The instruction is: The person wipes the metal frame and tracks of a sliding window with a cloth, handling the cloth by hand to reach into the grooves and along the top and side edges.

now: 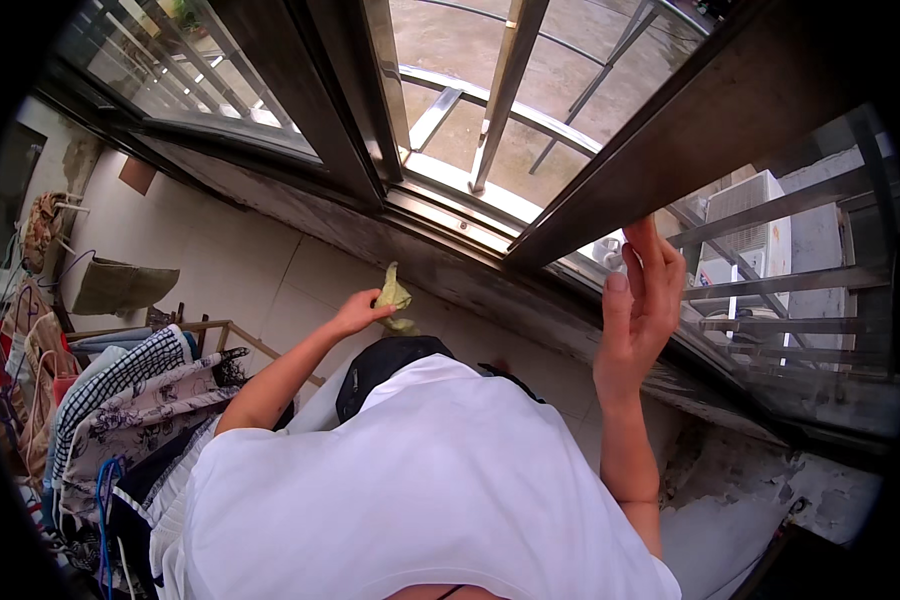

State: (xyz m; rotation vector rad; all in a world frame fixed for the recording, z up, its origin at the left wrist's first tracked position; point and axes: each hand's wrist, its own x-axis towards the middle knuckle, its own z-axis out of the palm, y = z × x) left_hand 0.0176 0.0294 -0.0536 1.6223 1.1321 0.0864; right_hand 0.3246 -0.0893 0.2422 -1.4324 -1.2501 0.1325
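A crumpled yellow-green cloth (394,291) is pinched in my left hand (363,310), low in front of my body and apart from the window. My right hand (641,322) is raised on the right, fingers extended and holding nothing. Its fingertips are at the dark metal frame of a sliding window sash (645,165); whether they press on it is hard to tell. Left of that sash the window stands open, with the metal sill track (457,223) showing in the gap. Another dark-framed glass sash (217,82) is at the left.
Clothes on hangers (120,420) crowd the left side. Metal security bars (506,97) stand outside the window. An air-conditioner unit (746,232) is beyond the right-hand glass. The wall under the sill (420,247) is stained, and paint peels (787,480) at lower right.
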